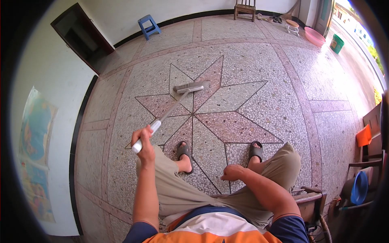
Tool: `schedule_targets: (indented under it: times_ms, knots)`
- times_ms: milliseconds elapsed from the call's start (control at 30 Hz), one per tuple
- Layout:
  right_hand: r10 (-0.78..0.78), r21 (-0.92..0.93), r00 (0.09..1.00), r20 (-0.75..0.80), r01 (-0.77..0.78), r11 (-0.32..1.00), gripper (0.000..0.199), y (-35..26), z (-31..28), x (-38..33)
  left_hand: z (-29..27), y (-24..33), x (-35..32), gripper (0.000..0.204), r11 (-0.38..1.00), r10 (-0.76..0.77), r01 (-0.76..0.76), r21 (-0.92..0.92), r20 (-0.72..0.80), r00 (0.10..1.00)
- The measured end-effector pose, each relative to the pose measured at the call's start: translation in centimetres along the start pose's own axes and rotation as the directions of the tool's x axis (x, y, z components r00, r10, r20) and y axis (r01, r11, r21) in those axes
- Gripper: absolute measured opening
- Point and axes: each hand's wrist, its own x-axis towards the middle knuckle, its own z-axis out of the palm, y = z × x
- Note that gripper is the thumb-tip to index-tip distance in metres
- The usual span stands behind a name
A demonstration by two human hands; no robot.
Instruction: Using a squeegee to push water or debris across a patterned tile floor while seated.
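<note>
My left hand (144, 142) is wrapped round the white grip of a long-handled brush (172, 109). Its grey shaft slants away to a wide head with a white bar and grey bristles, over the star pattern of the floor (214, 97); whether the bristles touch the floor I cannot tell. My right hand (234, 172) is curled into a loose fist above my lap, back of the hand up. Nothing sticks out of it, and its fingertips are partly hidden.
I sit with my feet in dark slippers (184, 156). A blue stool (149, 26) and a wooden chair (244, 9) stand along the far wall. A pink basin (315, 37) and a green bucket (336, 43) are near the doorway. A blue basin (359, 188) is at right.
</note>
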Motion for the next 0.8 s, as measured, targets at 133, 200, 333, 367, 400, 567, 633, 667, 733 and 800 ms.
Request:
schedule_targets:
  times_ms: [133, 200, 333, 367, 400, 567, 633, 667, 733, 800]
  knots:
    - [0.01, -0.023, 1.0, 0.008, -0.009, 1.0, 0.049, 0.5, 0.3, 0.3, 3.3, -4.1, 2.6, 0.018, 0.991, -0.113, 0.108, 0.076, 0.07, 0.991]
    - [0.004, -0.025, 1.0, 0.008, -0.004, 1.0, 0.049, 0.3, 0.1, 0.2, 5.2, -5.4, 3.7, 0.019, 0.985, -0.141, 0.128, 0.114, 0.118, 0.983]
    - [-0.008, -0.009, 0.999, -0.037, 0.008, 1.0, 0.047, 0.5, 0.2, 0.0, 7.8, -8.8, 5.1, 0.02, 0.967, -0.186, 0.153, 0.203, 0.156, 0.97]
    - [-0.02, -0.02, 0.998, -0.067, 0.019, 1.0, 0.046, 0.4, 0.2, 0.0, 8.1, -9.5, 5.4, 0.02, 0.963, -0.211, 0.184, 0.198, 0.126, 0.969]
    - [-0.02, -0.021, 0.997, -0.068, 0.019, 1.0, 0.046, 0.3, 0.1, -0.1, 8.2, -10.1, 5.5, 0.02, 0.957, -0.236, 0.214, 0.193, 0.095, 0.967]
    - [0.005, -0.013, 0.998, -0.055, -0.006, 1.0, 0.045, 0.5, -0.1, -0.1, 7.9, -11.3, 3.5, 0.018, 0.936, -0.28, 0.237, 0.26, 0.14, 0.95]
    - [-0.005, -0.025, 0.999, -0.048, 0.003, 1.0, 0.045, 0.1, -0.1, 0.3, 6.5, -11.6, 2.1, 0.015, 0.98, -0.171, 0.157, 0.119, 0.116, 0.978]
    - [0.001, -0.029, 0.999, -0.039, -0.003, 1.0, 0.045, 0.1, 0.0, 0.3, 5.7, -11.2, 1.4, 0.012, 0.985, -0.164, 0.153, 0.086, 0.143, 0.976]
    - [0.015, -0.011, 0.999, -0.036, -0.015, 1.0, 0.046, 0.3, 0.1, 0.1, 4.7, -9.3, -0.4, 0.012, 0.974, -0.195, 0.172, 0.145, 0.164, 0.967]
    - [0.028, 0.009, 0.999, -0.041, -0.028, 1.0, 0.047, 0.5, 0.0, -0.1, 3.3, -6.8, -2.5, 0.012, 0.954, -0.251, 0.208, 0.215, 0.197, 0.948]
